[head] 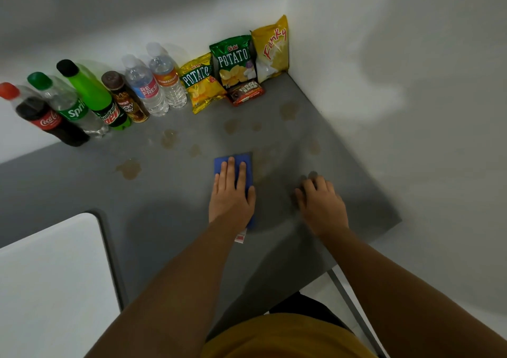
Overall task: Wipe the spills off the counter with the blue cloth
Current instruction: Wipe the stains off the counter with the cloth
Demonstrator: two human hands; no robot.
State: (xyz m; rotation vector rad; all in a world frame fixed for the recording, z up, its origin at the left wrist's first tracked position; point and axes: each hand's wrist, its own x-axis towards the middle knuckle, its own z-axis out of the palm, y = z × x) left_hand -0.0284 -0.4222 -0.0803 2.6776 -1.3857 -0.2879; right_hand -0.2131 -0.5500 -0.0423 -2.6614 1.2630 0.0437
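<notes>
The blue cloth (245,158) lies flat on the grey counter (170,209), with my left hand (231,193) pressed palm-down on top of it, fingers spread. A white tag sticks out from under my wrist. My right hand (321,202) rests on the bare counter to the right of the cloth, fingers apart, holding nothing. Several brownish spills dot the counter beyond the cloth: one at the left (129,168), one near the bottles (169,138), one ahead (232,126) and one near the corner (289,110). A faint smear lies just right of the cloth.
Several drink bottles (90,102) stand in a row along the back wall, then snack bags (236,61) and a chocolate bar pack (245,93) toward the corner. A white wall bounds the right side. A white surface (52,281) lies at the lower left.
</notes>
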